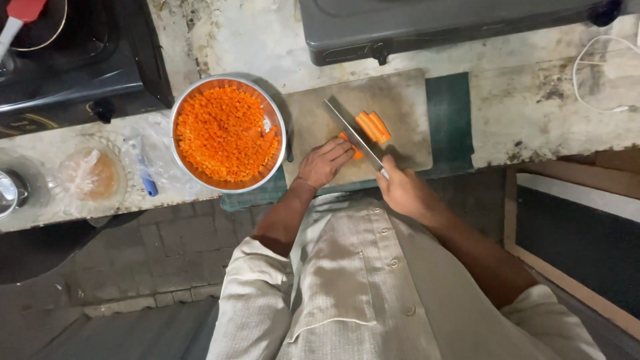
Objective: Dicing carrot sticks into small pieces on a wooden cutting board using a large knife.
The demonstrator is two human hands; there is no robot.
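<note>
Gripping knife (353, 130) in right hand (400, 190), left hand (325, 162) fingers curled on carrot sticks (372, 127)

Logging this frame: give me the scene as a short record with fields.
surface: stained counter with a grey board on a green mat
left hand: pressing carrot sticks on the board
right hand: gripping a cleaver, blade across the sticks
cut pieces: carrot strips beyond the blade
bowl: steel, full of diced carrot, left of the board
behind: two stoves
</note>
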